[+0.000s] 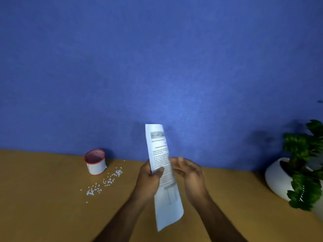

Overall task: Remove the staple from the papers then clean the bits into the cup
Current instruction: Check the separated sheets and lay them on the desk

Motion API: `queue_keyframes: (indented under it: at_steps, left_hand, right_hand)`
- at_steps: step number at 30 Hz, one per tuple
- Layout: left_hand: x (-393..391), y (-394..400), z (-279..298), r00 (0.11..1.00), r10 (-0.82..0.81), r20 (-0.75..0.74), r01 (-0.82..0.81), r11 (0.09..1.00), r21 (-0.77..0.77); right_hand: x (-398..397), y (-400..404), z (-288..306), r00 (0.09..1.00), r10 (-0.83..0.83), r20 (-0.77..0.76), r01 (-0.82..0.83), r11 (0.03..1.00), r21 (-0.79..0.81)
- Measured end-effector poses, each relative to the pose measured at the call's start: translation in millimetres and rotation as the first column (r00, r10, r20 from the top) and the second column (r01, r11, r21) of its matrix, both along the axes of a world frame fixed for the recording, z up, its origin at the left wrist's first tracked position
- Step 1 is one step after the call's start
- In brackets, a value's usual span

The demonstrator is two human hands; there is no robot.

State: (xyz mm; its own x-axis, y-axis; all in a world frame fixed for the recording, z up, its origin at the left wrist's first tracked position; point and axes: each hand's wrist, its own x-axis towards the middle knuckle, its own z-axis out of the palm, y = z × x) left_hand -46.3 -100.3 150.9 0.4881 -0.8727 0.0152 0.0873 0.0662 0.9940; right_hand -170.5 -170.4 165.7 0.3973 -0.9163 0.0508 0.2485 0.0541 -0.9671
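Note:
My left hand point(150, 179) grips the printed papers point(160, 151) at their left edge, thumb across the front, and holds them upright and edge-on above the table. Just right of the sheets, my right hand point(189, 173) is open, fingers spread, fingertips close behind the paper; whether they touch it I cannot tell. No staple is visible on the blurred sheets. A white cup with a red rim point(95, 161) stands at the back left of the table. Several small white bits point(106, 181) lie scattered in front of and to the right of the cup.
The wooden table point(43, 198) runs up to a blue wall point(157, 67). At the far right stands a white round pot point(276, 179) holding a green leafy plant point(304, 154).

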Motion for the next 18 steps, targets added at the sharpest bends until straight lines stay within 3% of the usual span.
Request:
queue_keyframes:
  at_steps: [4, 10, 13, 18]
  left_hand:
    - [8.3, 5.7, 4.1, 0.995, -0.095, -0.009, 0.095, 0.994, 0.044]
    - [12.0, 11.3, -3.1, 0.990, -0.124, -0.069, 0.129, 0.988, 0.089]
    - [16.5, 9.3, -17.6, 0.996, -0.077, -0.052, 0.084, 0.986, 0.145]
    - [23.2, 2.4, -47.2, 0.997, -0.017, 0.076, -0.002, 0.970, 0.242]
  right_hand:
    - [-17.7, -29.7, -23.6, 0.960, -0.182, -0.214, 0.177, 0.983, -0.041]
    - [-46.1, -52.7, -39.7, 0.978, 0.149, -0.144, -0.119, 0.973, 0.195]
    - [-57.7, -56.2, -46.0, 0.982, 0.108, -0.155, -0.077, 0.979, 0.191]
    - [-73.5, -59.6, -61.5, 0.934, -0.009, -0.357, 0.059, 0.990, 0.130]
